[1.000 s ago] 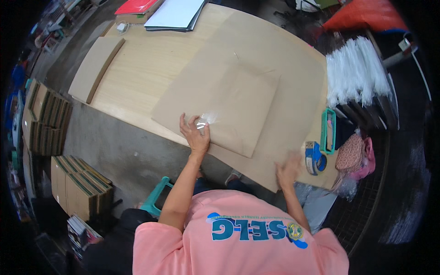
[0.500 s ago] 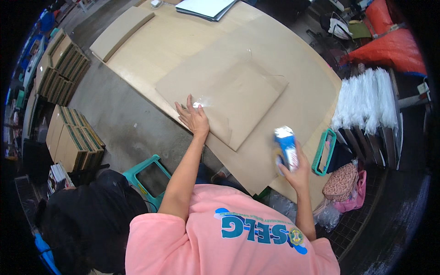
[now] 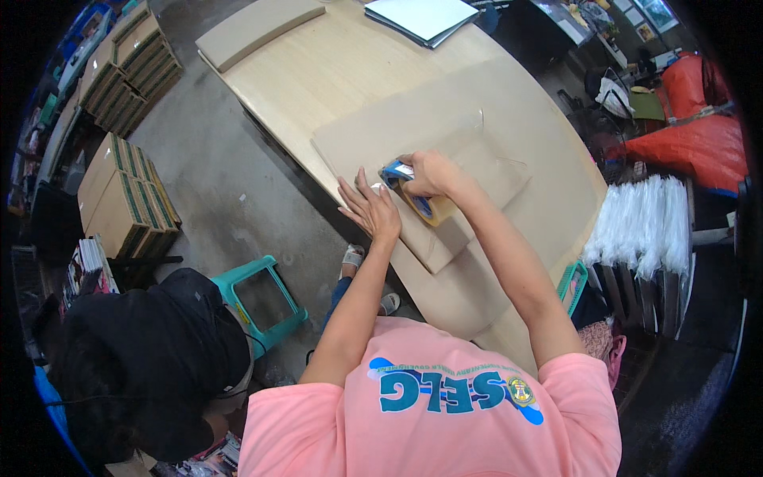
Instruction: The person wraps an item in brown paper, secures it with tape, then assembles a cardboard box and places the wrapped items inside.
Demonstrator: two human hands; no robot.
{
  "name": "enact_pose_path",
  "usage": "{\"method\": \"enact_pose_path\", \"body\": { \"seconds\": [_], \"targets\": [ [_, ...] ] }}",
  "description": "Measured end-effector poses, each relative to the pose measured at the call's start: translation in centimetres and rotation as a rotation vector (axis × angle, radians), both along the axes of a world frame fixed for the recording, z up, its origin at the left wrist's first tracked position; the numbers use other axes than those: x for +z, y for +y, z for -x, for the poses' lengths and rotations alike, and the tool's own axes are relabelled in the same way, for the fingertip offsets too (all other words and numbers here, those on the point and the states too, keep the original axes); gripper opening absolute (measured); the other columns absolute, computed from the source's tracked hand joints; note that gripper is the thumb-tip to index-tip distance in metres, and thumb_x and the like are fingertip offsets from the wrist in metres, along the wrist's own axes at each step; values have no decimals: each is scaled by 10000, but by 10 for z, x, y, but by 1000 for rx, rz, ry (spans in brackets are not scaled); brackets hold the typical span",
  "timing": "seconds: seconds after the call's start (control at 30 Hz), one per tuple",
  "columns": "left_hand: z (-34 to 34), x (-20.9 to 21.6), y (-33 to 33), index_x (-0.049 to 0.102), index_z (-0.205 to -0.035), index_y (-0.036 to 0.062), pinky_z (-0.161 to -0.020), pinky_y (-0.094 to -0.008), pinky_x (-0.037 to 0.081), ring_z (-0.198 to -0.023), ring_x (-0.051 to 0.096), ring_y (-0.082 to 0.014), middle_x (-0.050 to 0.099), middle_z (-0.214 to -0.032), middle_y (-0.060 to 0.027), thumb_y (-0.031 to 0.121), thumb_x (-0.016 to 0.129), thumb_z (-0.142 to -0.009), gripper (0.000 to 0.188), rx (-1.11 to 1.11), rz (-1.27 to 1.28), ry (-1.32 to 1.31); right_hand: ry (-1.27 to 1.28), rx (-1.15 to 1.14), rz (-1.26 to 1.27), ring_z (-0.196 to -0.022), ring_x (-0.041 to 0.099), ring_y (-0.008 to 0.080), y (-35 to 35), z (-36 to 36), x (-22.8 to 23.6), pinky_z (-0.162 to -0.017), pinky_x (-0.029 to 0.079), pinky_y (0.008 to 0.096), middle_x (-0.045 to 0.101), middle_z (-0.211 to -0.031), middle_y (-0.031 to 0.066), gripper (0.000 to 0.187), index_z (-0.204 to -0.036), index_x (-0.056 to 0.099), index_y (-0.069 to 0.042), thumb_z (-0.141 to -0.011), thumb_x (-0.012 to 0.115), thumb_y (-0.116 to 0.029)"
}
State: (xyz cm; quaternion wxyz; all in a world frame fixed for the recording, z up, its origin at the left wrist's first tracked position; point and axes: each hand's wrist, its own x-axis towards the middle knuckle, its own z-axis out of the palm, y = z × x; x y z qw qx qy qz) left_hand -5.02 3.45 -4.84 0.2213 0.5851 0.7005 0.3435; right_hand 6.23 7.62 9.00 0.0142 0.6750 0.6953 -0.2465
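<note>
A flat parcel wrapped in brown paper (image 3: pixel 477 183) lies on a larger sheet of brown paper (image 3: pixel 540 103) on the table. My right hand (image 3: pixel 433 175) grips a blue tape dispenser (image 3: pixel 395 170) with a roll of tape, held against the parcel near its left edge. My left hand (image 3: pixel 372 210) rests on that edge beside the dispenser, its fingers stretched and spread. The dispenser's handle is mostly covered by my right hand.
The pale wooden table (image 3: pixel 318 71) holds a brown board (image 3: pixel 258 32) and a white-topped stack (image 3: pixel 421 17) at its far end. At right are a green basket (image 3: pixel 572 282) and plastic-wrapped bundles (image 3: pixel 636 226). A person in black (image 3: pixel 151 350) sits by a green stool (image 3: pixel 266 298).
My right hand has carried the tape dispenser from the right side of the table onto the parcel, next to my left hand. The whole view has shifted slightly.
</note>
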Motion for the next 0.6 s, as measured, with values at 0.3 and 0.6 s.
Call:
{"method": "enact_pose_path", "body": {
  "seconds": [0.3,0.6],
  "targets": [
    [4,6,3,250,-1461,147,-1093,-627,73,-1421,71,-391,78,-1521,-240,266,526,-912,625,-120,-49,223,-61,-107,205,-853,643,392,-136,-30,46,-781,527,431,665,-905,235,528,-1129,639,-83,-620,625,-221],
    [-1,21,68,210,-1482,65,-1118,-546,156,-1417,136,-387,123,-1531,-242,687,480,-812,953,-852,-88,457,-527,181,927,-748,682,296,-59,-2,3,-671,540,400,703,-818,133,292,-795,745,-118,-545,717,-268]
  ]
}}
